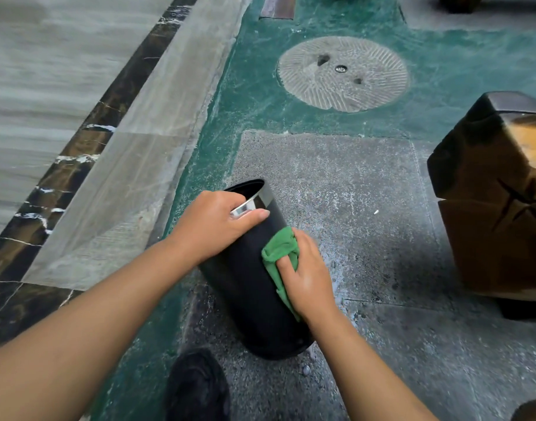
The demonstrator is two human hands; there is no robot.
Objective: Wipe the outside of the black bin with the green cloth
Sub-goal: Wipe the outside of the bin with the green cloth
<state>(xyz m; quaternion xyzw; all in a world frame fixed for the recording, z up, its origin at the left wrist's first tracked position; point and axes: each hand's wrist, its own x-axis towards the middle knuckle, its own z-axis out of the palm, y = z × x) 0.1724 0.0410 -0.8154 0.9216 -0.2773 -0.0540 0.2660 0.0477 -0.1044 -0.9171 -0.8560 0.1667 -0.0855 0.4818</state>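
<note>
A black bin point(248, 287) with a silver rim stands tilted on the grey stone floor, its mouth leaning away from me. My left hand point(218, 223) grips the rim at the top, thumb along the outer wall. My right hand point(306, 275) presses a bunched green cloth point(280, 250) against the bin's right side, about halfway up. Part of the cloth hangs down under my palm. The bin's base rests near my shoe.
A dark wooden block stool point(497, 196) stands to the right. A round carved millstone point(342, 74) is set in the green floor ahead. My black shoe point(197, 387) is below the bin. A marble border point(87, 138) runs diagonally on the left.
</note>
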